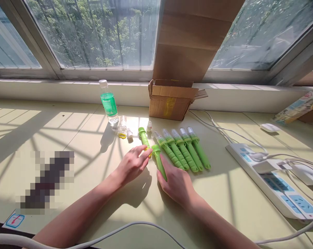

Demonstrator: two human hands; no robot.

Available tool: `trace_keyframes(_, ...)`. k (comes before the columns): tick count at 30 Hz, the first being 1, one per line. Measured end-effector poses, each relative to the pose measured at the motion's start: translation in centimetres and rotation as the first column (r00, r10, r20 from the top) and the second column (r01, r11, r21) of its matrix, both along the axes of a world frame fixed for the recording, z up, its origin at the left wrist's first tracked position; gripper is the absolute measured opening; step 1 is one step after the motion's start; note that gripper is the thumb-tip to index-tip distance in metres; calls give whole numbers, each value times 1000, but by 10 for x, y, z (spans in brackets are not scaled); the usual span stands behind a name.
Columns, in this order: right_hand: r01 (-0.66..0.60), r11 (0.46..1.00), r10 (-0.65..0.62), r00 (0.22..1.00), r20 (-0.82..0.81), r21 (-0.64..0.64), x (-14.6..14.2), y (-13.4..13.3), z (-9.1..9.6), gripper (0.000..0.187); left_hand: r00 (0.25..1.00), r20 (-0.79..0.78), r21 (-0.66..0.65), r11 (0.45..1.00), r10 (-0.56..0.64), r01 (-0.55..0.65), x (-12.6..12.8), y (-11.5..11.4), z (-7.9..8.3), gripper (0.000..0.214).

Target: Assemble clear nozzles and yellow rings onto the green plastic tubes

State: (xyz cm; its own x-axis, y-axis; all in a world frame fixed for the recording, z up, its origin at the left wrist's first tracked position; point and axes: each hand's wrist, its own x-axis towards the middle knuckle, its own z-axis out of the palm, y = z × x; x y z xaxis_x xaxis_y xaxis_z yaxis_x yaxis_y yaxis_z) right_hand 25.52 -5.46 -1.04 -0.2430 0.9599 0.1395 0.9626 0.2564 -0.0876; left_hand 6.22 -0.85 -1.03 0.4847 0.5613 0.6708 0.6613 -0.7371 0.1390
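Note:
Several green ridged tool handles with clear caps point(183, 150) lie side by side on the pale table point(55, 135). My left hand point(132, 165) pinches the lower end of one green handle point(144, 137) that lies apart, to the left of the row. My right hand point(176, 182) lies over the lower end of another green handle point(158, 159), fingers curled round it. Small clear vials and caps point(123, 130) sit just behind, near a water bottle with a green label point(109, 103).
An open cardboard box point(170, 100) stands by the window sill. A white power strip point(273, 180) with plugs and cables lies at the right, a white mouse point(269, 127) behind it. A white cable point(135, 226) crosses the near edge. A blurred dark object point(46, 180) lies at the left.

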Motion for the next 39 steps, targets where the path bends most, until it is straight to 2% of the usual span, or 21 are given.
trace_keyframes(10, -22, 999, 22, 1000, -7, 44, 1, 0, -3, 55, 999, -12, -18, 999, -36, 35, -2, 0, -2, 50)
trace_keyframes(17, -39, 996, 42, 998, -39, 75, 2, 0, -4, 55, 1000, 9, 15, 999, 28, -28, 1, -1, 2, 28)
trace_keyframes(22, -19, 989, 40, 989, -143, 145, 2, -1, -6, 53, 999, 44, -45, 999, 31, -29, -2, 1, -1, 12)
trace_keyframes(28, -26, 971, 95, 953, -288, 236, 1, -2, -8, 53, 992, 44, -28, 993, 119, -118, -6, 3, -4, 10)
trace_keyframes(31, -45, 969, 123, 940, -318, 242, 2, -2, -9, 52, 979, 132, -59, 987, 156, -149, -5, 3, -4, 8)
trace_keyframes(34, -115, 962, 201, 913, -354, 249, 3, -2, -9, 52, 906, 341, -231, 956, 252, -179, -3, 5, -3, 11)
trace_keyframes(37, -209, 947, 291, 879, -377, 243, 5, -2, -7, 54, 759, 518, -479, 869, 396, -126, -3, 9, -1, 22)
trace_keyframes(39, -252, 943, 320, 864, -388, 218, 6, -3, -5, 55, 656, 607, -563, 825, 448, -42, -3, 12, 0, 25)
